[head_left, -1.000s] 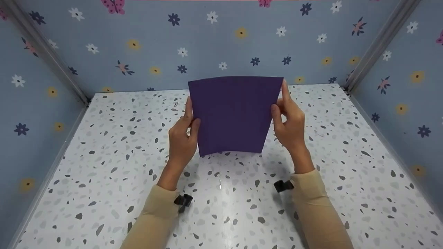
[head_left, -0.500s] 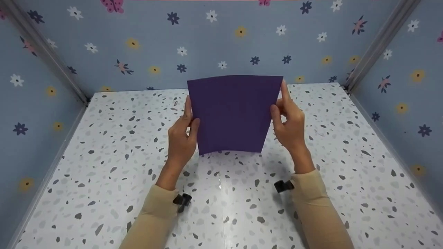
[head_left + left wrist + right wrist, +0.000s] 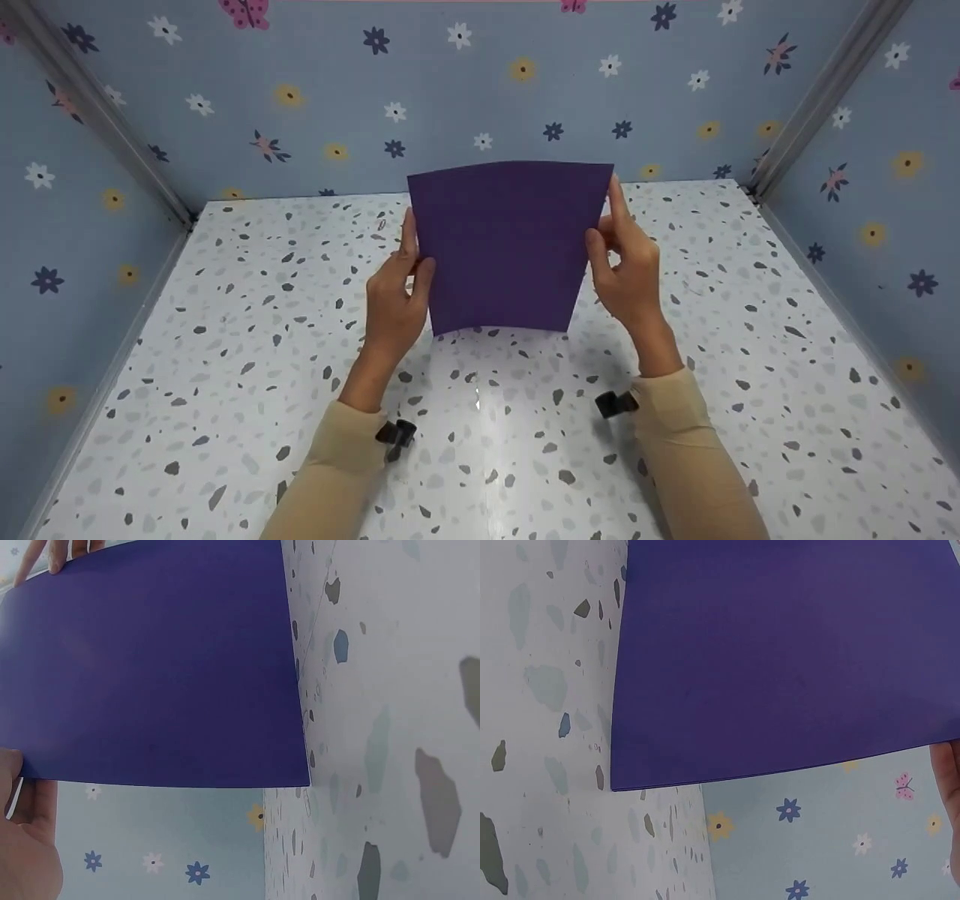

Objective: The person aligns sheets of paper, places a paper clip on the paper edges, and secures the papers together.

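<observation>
At centre frame, the left hand [image 3: 395, 301] and right hand [image 3: 630, 281] pinch opposite side edges, likely the best holds, of a purple sheet [image 3: 510, 247] that looks light, flexible and easily creased.

Purple sheet [image 3: 780, 660] against fingers [image 3: 944, 771]

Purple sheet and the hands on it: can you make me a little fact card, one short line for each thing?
Sheet: purple, slightly bowed
Left hand: grips the left edge, thumb in front
Right hand: grips the right edge, thumb in front
Sleeves: tan
Table: white, speckled
Walls: blue, with flowers
</observation>
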### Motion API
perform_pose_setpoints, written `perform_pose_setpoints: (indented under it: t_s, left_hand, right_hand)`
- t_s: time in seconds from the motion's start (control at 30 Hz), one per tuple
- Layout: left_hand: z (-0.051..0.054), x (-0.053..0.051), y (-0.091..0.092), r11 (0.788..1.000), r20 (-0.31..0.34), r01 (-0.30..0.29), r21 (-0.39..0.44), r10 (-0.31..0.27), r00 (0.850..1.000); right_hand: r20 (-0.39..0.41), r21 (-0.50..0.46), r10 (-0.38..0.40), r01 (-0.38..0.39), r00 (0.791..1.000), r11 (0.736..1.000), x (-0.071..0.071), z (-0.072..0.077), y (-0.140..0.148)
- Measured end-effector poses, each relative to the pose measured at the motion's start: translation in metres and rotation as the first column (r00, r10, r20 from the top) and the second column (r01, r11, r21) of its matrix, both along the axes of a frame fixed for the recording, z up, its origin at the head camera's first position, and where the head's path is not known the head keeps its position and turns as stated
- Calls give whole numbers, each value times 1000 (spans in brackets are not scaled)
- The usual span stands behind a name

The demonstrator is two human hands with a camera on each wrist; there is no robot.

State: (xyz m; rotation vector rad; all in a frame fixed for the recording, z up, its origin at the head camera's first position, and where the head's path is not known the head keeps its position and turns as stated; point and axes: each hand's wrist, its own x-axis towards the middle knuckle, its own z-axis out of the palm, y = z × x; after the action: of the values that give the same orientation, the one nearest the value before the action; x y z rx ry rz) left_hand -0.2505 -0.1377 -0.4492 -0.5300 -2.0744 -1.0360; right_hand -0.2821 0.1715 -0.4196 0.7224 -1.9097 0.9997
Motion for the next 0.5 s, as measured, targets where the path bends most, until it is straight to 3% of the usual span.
perform_pose_setpoints:
  t_s: [0.5]
  left_hand:
    - [1, 0, -1, 1000, 20, -8, 4, 8, 1000]
  right_hand:
    - [24, 4, -4, 3, 1000, 1000, -1, -1, 0]
